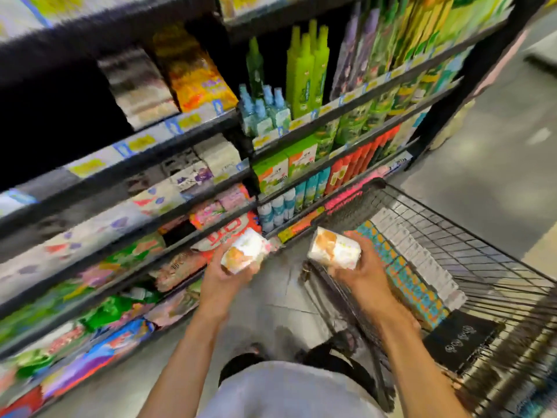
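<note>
Closest to the camera, two bare forearms are reaching out over the floor (271,300). The left hand (224,274) is cupping the left pack (245,251) from below, its fingers curling round the lower end. The right hand (361,277) is gripping the right pack (334,248) the same way, with the fingers wrapping over the far side and the thumb side hidden. Both packs are being held in the air between the shelving and the cart, well apart from each other. The right one is hanging just above the near corner of the wire cart (497,260).

The packs are looking like soft goods wrapped in white film with an orange print, though motion blur is hiding the label. They are probably light, since each hand is carrying one without strain. The wrap is likely smooth and a little slippery, and the contents are likely giving under pressure, so a broad grip across the middle is suiting them better than a pinch at a corner. Nothing about them is looking fragile.

Inside the cart, a long teal patterned box (404,267) and a white box (413,245) are lying side by side. Beyond the hands, the black shelves (120,165) are carrying more wrapped packs, and green bottles (304,70) are standing higher up.
</note>
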`<state>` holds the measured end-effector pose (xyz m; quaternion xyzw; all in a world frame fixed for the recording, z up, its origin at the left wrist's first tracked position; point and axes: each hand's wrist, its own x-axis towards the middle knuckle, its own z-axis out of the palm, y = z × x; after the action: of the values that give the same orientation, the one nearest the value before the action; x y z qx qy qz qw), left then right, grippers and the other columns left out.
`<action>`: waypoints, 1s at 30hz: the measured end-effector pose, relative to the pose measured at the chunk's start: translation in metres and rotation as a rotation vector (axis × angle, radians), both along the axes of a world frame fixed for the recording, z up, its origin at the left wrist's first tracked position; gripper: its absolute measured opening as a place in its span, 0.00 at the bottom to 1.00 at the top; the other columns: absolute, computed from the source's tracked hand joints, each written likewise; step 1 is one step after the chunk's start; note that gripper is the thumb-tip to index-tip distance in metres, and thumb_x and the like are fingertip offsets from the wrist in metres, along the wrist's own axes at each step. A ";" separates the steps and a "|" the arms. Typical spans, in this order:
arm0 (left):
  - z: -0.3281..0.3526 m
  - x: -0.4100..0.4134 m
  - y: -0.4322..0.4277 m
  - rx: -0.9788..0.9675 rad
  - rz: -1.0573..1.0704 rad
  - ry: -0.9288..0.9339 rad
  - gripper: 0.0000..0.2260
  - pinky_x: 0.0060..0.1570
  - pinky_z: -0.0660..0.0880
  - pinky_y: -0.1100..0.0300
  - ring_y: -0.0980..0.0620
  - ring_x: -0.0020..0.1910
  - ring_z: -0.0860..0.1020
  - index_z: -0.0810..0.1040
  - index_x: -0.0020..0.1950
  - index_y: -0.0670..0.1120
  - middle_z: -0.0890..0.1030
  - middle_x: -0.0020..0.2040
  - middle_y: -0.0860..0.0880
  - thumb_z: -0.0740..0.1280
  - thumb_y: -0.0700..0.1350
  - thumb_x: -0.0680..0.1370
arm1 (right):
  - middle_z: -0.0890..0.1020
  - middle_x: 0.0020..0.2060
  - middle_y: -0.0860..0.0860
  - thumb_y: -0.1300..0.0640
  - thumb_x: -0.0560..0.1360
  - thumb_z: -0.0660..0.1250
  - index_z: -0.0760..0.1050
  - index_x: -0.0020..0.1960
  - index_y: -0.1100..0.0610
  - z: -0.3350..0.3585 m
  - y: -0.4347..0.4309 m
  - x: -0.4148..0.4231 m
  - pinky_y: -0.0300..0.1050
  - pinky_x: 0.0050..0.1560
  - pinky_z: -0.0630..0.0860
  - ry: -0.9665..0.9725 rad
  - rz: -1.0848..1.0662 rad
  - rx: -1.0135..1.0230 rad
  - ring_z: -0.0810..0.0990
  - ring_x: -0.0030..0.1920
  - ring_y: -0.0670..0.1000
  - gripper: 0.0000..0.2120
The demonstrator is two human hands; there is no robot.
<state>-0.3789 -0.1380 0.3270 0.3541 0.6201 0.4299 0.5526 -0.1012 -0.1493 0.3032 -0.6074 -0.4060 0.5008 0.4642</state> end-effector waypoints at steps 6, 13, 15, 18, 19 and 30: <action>0.027 -0.073 -0.015 0.180 0.040 0.069 0.37 0.57 0.79 0.53 0.50 0.60 0.82 0.74 0.67 0.58 0.81 0.64 0.49 0.81 0.44 0.61 | 0.86 0.54 0.43 0.65 0.62 0.79 0.76 0.62 0.46 0.026 0.004 -0.076 0.39 0.53 0.79 -0.039 0.094 0.095 0.84 0.53 0.45 0.32; 0.047 -0.133 -0.029 0.223 0.028 0.131 0.28 0.53 0.81 0.44 0.52 0.54 0.83 0.76 0.59 0.59 0.82 0.54 0.58 0.83 0.44 0.64 | 0.85 0.56 0.47 0.62 0.68 0.83 0.79 0.62 0.45 0.059 0.020 -0.125 0.43 0.54 0.79 -0.132 0.209 0.171 0.83 0.55 0.49 0.28; 0.052 -0.145 -0.031 0.197 0.049 0.144 0.27 0.55 0.82 0.41 0.50 0.55 0.84 0.78 0.57 0.62 0.83 0.55 0.57 0.83 0.48 0.63 | 0.85 0.54 0.46 0.53 0.66 0.82 0.79 0.61 0.44 0.072 0.027 -0.134 0.46 0.51 0.79 -0.152 0.231 0.187 0.84 0.53 0.50 0.25; 0.059 -0.159 -0.030 0.186 0.096 0.092 0.25 0.57 0.81 0.40 0.48 0.55 0.84 0.80 0.57 0.62 0.85 0.57 0.49 0.83 0.47 0.65 | 0.85 0.51 0.45 0.51 0.66 0.81 0.79 0.58 0.42 0.093 0.043 -0.143 0.43 0.48 0.79 -0.194 0.274 0.228 0.84 0.50 0.48 0.23; 0.061 -0.163 -0.029 0.191 0.109 0.069 0.24 0.57 0.82 0.41 0.47 0.56 0.84 0.81 0.57 0.61 0.85 0.57 0.48 0.83 0.44 0.66 | 0.85 0.51 0.45 0.51 0.66 0.81 0.80 0.59 0.41 0.100 0.050 -0.146 0.43 0.48 0.79 -0.198 0.296 0.240 0.84 0.50 0.49 0.23; 0.102 -0.167 0.013 0.238 0.221 -0.094 0.29 0.55 0.82 0.51 0.47 0.58 0.83 0.77 0.67 0.51 0.84 0.58 0.49 0.80 0.35 0.70 | 0.81 0.60 0.40 0.51 0.71 0.81 0.77 0.67 0.44 0.163 0.170 -0.176 0.34 0.51 0.78 -0.260 0.491 0.368 0.81 0.57 0.39 0.26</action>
<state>-0.5462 -0.1249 0.4292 0.3262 0.5735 0.5744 0.4845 -0.2776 0.0211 0.4666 -0.4559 -0.6799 0.4343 0.3758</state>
